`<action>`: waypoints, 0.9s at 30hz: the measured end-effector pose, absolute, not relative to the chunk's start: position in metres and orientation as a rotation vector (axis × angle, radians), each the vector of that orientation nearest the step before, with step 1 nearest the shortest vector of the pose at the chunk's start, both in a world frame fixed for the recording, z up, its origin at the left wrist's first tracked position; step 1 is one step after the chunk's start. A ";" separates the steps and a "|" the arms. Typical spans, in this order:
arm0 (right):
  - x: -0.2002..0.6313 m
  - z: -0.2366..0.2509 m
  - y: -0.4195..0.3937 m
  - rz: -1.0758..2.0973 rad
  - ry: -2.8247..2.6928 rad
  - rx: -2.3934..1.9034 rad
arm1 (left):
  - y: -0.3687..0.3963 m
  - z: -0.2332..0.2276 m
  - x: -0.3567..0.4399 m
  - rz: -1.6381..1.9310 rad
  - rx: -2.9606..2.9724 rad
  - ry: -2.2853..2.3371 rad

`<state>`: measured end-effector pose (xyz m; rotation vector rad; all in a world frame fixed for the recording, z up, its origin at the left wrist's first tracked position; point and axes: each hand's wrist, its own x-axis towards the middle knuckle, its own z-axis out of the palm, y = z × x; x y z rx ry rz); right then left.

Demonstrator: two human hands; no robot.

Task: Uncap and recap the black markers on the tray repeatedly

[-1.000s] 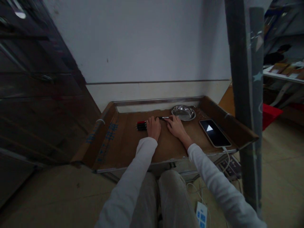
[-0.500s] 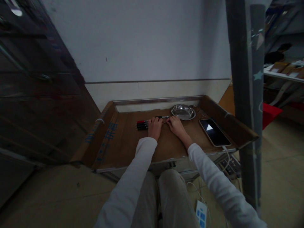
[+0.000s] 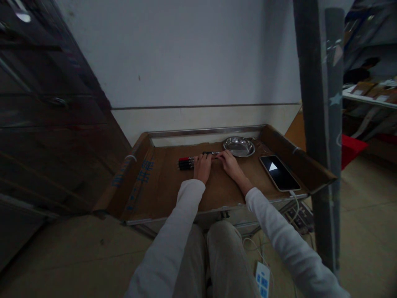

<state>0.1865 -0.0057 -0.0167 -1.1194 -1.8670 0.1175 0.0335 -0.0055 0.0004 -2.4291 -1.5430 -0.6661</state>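
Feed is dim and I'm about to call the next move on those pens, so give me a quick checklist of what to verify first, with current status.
1. Left hand on the bundle of pens: ok, it rests over their right end.
2. Right hand on a single pen: ok, fingertips touch it.
3. Grip closed on either: cannot tell, too dim.
4. Metal dish apart from both hands: ok, just beyond the right hand.
5. Phone apart from the right sleeve: ok.
6. Pens lying flat on the cardboard tray: ok.
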 end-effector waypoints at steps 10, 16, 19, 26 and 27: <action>0.187 -0.013 -0.010 0.156 -1.843 -1.067 | -0.007 0.004 0.033 -0.718 -2.431 -1.594; 0.185 -0.009 -0.014 0.149 -1.848 -1.108 | -0.003 0.001 0.033 -0.783 -2.446 -1.518; 0.186 -0.006 -0.017 0.151 -1.842 -1.085 | 0.000 0.000 0.032 -0.829 -2.469 -1.515; 0.188 -0.009 -0.014 0.141 -1.791 -1.084 | 0.004 -0.002 0.031 -1.112 -2.652 -1.415; 0.188 -0.009 -0.013 0.135 -1.783 -1.075 | 0.004 -0.002 0.031 -1.150 -2.672 -1.397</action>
